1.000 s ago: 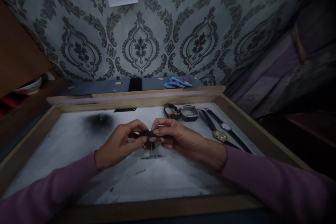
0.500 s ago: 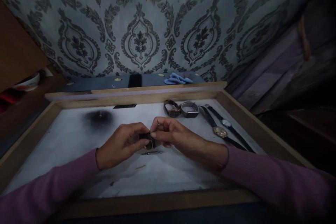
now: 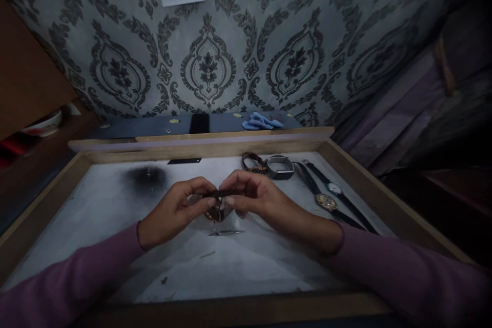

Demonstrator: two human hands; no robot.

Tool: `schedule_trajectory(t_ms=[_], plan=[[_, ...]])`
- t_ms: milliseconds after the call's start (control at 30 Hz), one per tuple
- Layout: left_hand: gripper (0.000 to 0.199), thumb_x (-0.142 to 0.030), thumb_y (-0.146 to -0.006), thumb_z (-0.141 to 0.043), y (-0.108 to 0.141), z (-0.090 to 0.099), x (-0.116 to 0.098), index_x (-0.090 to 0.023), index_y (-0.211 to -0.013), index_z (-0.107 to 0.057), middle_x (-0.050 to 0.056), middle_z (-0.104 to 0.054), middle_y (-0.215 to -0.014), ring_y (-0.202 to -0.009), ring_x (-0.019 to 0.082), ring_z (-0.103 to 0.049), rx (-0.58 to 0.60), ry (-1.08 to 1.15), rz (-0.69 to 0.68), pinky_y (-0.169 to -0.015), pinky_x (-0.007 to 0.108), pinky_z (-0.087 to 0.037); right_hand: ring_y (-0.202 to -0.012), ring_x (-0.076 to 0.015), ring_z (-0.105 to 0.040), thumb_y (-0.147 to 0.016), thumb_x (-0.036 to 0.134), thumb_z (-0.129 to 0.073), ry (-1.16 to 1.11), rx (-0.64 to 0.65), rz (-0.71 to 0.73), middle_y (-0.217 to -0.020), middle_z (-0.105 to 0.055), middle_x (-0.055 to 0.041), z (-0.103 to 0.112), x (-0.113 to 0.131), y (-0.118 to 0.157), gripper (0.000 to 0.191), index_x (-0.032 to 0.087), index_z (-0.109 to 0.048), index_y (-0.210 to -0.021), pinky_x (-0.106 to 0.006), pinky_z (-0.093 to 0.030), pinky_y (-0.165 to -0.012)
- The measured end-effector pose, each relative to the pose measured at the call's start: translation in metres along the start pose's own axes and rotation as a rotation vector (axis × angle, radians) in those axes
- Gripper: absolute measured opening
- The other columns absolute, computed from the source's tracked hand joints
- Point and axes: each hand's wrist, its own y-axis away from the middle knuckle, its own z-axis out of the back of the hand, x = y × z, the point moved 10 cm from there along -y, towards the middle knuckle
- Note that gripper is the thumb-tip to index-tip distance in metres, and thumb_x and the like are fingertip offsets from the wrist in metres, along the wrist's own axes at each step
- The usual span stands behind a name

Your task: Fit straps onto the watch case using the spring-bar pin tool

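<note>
A dark-strapped wristwatch (image 3: pixel 213 212) is held up between both hands over the white work surface. My left hand (image 3: pixel 177 210) closes thumb and fingers on its left side. With thumb against fingers, my right hand (image 3: pixel 255 192) grips the other end of the dark strap (image 3: pixel 227 193), which stretches level between the hands. Part of the watch is hidden by the fingers. Just below the hands lies a thin metal tool (image 3: pixel 226 233), its exact kind unclear. Nearer to me is a small thin strip (image 3: pixel 208 254).
Several watches lie at the right: a brown one (image 3: pixel 251 160), a grey-banded one (image 3: pixel 280 168), a gold-faced one (image 3: pixel 326 201) and a white-faced one (image 3: pixel 334 188). A wooden rim (image 3: pixel 269 143) frames the surface. Behind it are a blue cloth (image 3: pixel 262 121) and a black flat object (image 3: pixel 199 123).
The strap now shows stretched out level between my hands, where before it was bunched at the fingertips. My right fingers have shifted along it. The view has tilted slightly upward.
</note>
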Motion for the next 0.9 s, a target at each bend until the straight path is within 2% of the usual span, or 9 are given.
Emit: schedule_trajectory(t_ms=[133,367,567,667,800,900], plan=[[0.017,-0.03,-0.087,-0.06,0.001,-0.001,0.009,-0.013,-0.09,-0.061,0.005,-0.067,-0.084,-0.077,0.015,-0.063,0.015,0.117,0.051,-0.071,0.026,-0.051,-0.057,-0.0087,-0.051,-0.072,0.038,-0.076,0.04,-0.033,0.058,-0.068,-0.062,0.0005,0.001,0.006,0.001,0.027,0.016,-0.064,-0.082,-0.021,-0.037,-0.052],[0.024,-0.036,-0.085,-0.063,0.001,-0.008,0.018,-0.012,-0.086,-0.06,0.005,-0.067,-0.078,-0.07,0.014,-0.063,0.029,0.236,0.092,-0.066,0.026,-0.051,-0.059,-0.0092,-0.052,-0.074,0.035,-0.075,0.054,-0.04,0.074,-0.069,-0.064,-0.0005,-0.001,0.002,0.003,0.024,0.014,-0.067,-0.082,-0.022,-0.038,-0.056],[0.03,-0.042,-0.088,-0.059,-0.002,-0.013,0.011,-0.013,-0.083,-0.062,0.005,-0.067,-0.076,-0.069,0.013,-0.061,0.071,0.2,0.086,-0.066,0.024,-0.049,-0.055,-0.0089,-0.049,-0.075,0.044,-0.071,0.077,-0.03,0.062,-0.068,-0.061,0.0002,-0.002,-0.004,0.0,0.032,0.015,-0.061,-0.082,-0.022,-0.037,-0.051],[0.03,-0.043,-0.085,-0.063,-0.004,-0.019,0.008,-0.013,-0.085,-0.062,0.005,-0.068,-0.079,-0.073,0.014,-0.063,0.155,0.223,0.143,-0.069,0.025,-0.05,-0.056,-0.0091,-0.049,-0.075,0.043,-0.069,0.088,-0.007,0.106,-0.066,-0.057,0.002,-0.004,0.003,-0.001,0.03,0.016,-0.058,-0.082,-0.021,-0.036,-0.052],[0.031,-0.042,-0.077,-0.072,-0.007,-0.021,0.006,-0.013,-0.082,-0.062,0.006,-0.071,-0.078,-0.072,0.015,-0.064,0.209,0.26,0.231,-0.071,0.027,-0.05,-0.068,-0.0133,-0.055,-0.081,0.034,-0.063,0.29,0.019,0.186,-0.072,-0.06,-0.0003,-0.008,0.018,0.004,0.021,0.016,-0.059,-0.091,-0.025,-0.041,-0.062],[0.031,-0.042,-0.074,-0.074,-0.014,-0.014,0.004,-0.013,-0.079,-0.062,0.006,-0.071,-0.075,-0.067,0.015,-0.065,0.164,0.221,0.24,-0.068,0.027,-0.05,-0.065,-0.0134,-0.053,-0.081,0.033,-0.064,0.509,-0.069,0.219,-0.074,-0.06,-0.0006,0.004,0.031,0.006,0.027,0.017,-0.058,-0.102,-0.024,-0.038,-0.059]])
